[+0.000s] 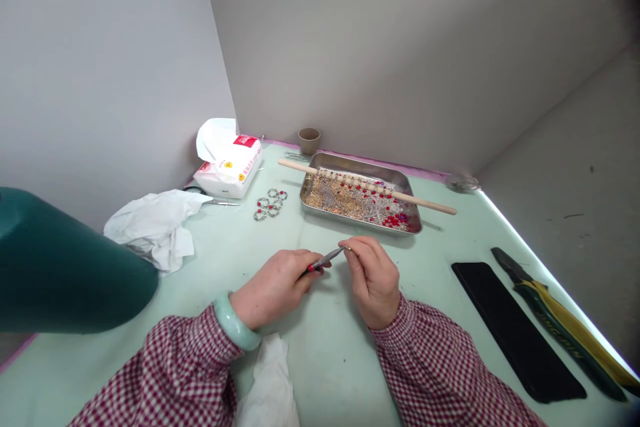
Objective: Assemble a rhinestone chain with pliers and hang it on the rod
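Observation:
My left hand (283,280) is wrapped round small pointed pliers (330,257) with red on the grip, their tip directed to the right. My right hand (374,280) pinches a tiny gold-coloured metal piece (349,248) right at the plier tip; its exact form is too small to make out. Beyond both hands, a metal tray (360,221) holds loose gold, clear and red beads. Across the tray's rims lies a wooden stick (425,202) with several small rings round it. Left of the tray, several silver rings with red beads (270,205) rest on the table.
A green cylindrical object (75,267) stands at left near crumpled tissue (155,220). Behind are a tissue pack (233,167) and a small cup (309,141). At right lie a black flat strip (515,330) and large green-and-yellow-handled pliers (565,327). More tissue (273,387) lies near my left sleeve.

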Motion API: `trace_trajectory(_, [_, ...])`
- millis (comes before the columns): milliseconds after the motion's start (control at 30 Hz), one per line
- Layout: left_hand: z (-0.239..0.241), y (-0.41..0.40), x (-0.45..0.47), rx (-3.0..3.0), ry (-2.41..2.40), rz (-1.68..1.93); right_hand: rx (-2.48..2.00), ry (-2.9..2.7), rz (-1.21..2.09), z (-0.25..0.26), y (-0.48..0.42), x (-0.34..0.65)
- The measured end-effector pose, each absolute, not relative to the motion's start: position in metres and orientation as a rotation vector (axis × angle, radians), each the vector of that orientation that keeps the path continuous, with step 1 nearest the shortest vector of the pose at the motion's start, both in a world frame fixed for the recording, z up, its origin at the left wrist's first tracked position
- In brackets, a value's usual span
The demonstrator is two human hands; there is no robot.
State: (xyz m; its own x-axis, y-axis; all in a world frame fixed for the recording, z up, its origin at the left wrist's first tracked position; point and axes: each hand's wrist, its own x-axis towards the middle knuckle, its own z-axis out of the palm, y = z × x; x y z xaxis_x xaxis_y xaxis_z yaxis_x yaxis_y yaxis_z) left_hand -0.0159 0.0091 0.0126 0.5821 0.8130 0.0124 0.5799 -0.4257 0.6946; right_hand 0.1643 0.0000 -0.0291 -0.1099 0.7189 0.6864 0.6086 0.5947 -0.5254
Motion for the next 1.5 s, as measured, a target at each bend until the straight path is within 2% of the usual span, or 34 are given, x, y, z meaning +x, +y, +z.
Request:
trace_trajectory(1067, [0.007, 0.012, -0.018, 2.027, 0.941, 0.532, -0.999, -1.78, 0.197, -0.028, -0.003, 0.165])
trace_trajectory(1267, [0.013, 0.012, -0.017, 1.795, 1.153, 0.455, -1.137, -1.736, 0.366, -0.027, -0.004, 0.163])
trace_trajectory(1500, [0.018, 0.009, -0.018, 1.285, 0.853, 0.277, -1.312, -1.512, 0.664, -0.029, 0.001, 0.166])
